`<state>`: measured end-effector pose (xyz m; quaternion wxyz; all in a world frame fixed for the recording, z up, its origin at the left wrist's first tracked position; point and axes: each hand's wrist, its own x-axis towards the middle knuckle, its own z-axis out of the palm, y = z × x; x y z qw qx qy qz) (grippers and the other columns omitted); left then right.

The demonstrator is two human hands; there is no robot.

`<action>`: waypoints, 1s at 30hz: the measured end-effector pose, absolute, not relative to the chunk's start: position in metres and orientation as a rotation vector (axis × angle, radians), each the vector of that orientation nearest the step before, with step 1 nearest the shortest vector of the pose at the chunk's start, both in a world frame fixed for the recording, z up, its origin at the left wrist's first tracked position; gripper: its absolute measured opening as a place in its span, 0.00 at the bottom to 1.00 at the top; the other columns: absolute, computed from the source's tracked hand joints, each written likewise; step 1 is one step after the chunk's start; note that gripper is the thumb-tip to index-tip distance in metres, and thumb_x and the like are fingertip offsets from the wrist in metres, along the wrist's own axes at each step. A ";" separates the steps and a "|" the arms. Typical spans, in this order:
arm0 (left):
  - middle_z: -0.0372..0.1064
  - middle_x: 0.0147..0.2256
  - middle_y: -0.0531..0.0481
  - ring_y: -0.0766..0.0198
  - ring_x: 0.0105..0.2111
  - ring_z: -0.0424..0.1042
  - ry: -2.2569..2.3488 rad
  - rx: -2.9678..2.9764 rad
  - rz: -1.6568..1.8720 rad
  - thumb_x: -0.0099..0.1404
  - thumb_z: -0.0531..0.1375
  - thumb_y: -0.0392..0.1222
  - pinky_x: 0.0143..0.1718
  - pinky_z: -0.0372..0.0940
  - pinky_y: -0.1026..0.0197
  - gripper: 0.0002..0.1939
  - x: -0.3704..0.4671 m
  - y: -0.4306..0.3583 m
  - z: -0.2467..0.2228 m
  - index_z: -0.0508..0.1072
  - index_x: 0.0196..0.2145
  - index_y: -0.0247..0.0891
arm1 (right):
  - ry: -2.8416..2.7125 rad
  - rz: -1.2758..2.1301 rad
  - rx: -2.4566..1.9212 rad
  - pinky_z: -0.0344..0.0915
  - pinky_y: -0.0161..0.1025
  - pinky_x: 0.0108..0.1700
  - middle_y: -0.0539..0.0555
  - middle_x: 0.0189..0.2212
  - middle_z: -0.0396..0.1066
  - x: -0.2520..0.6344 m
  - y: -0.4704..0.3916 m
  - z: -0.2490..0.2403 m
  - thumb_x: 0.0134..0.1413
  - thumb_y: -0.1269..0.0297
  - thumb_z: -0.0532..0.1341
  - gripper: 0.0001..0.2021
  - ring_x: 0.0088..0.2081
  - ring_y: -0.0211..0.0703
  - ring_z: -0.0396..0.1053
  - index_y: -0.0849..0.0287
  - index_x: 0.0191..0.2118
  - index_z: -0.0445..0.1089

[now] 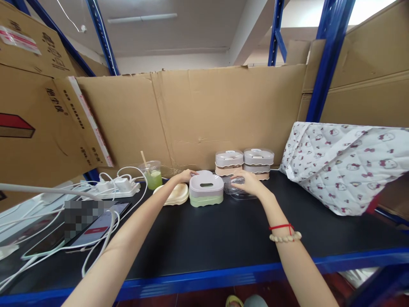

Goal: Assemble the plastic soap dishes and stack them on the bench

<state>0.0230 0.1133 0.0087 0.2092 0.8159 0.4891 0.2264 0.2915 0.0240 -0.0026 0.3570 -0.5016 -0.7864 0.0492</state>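
In the middle of the black shelf stands a small oval box (206,192), with a lilac top that has a slot and a pale green lower part. My left hand (186,175) reaches behind its left side, fingers closed at the edge of a lilac oval piece (203,173); the fingertips are partly hidden. My right hand (246,183) is held over clear plastic covers (236,194), its thumb and fingers apart. Whether it touches them I cannot tell. Under my left forearm lie cream oval trays (180,195).
Two stacks of lidded boxes, a left stack (228,160) and a right stack (259,161), stand against the cardboard wall (223,111). A cup with green drink (155,179), a power strip (119,187), cables and a phone (99,226) lie left. A quilted bag (345,166) sits right.
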 end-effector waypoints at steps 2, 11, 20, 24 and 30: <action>0.76 0.26 0.51 0.57 0.31 0.73 1.388 2.167 0.676 0.42 0.64 0.45 0.30 0.65 0.62 0.14 0.019 0.107 0.018 0.78 0.30 0.41 | -2.009 0.090 -1.263 0.65 0.51 0.49 0.54 0.37 0.76 0.293 0.027 -0.005 0.44 0.69 0.63 0.06 0.43 0.50 0.72 0.55 0.32 0.75; 0.70 0.23 0.47 0.59 0.30 0.69 1.307 1.828 1.193 0.44 0.61 0.65 0.29 0.61 0.62 0.30 0.005 0.065 0.047 0.76 0.29 0.33 | -1.884 0.066 -0.977 0.68 0.46 0.44 0.55 0.38 0.74 0.275 0.030 -0.011 0.49 0.64 0.61 0.11 0.39 0.46 0.72 0.55 0.41 0.72; 0.69 0.44 0.43 0.52 0.44 0.68 1.035 1.936 1.224 0.42 0.66 0.58 0.44 0.63 0.54 0.25 0.026 0.021 0.032 0.79 0.34 0.38 | -1.684 0.349 -0.878 0.65 0.50 0.50 0.57 0.45 0.69 0.249 0.020 -0.009 0.39 0.54 0.67 0.31 0.45 0.49 0.69 0.53 0.52 0.63; 0.66 0.46 0.44 0.52 0.48 0.66 0.907 2.099 1.229 0.49 0.64 0.52 0.49 0.62 0.51 0.23 0.036 0.015 0.027 0.76 0.43 0.41 | -1.516 0.712 -0.771 0.66 0.46 0.50 0.56 0.50 0.67 0.241 0.015 -0.002 0.34 0.49 0.68 0.37 0.48 0.48 0.67 0.49 0.54 0.59; 0.59 0.51 0.43 0.52 0.53 0.62 0.835 2.387 1.393 0.49 0.66 0.44 0.56 0.56 0.47 0.28 0.038 0.013 0.017 0.70 0.49 0.42 | -1.268 1.184 -0.720 0.71 0.38 0.38 0.46 0.45 0.70 0.243 0.010 0.009 0.42 0.48 0.63 0.24 0.37 0.38 0.70 0.43 0.48 0.64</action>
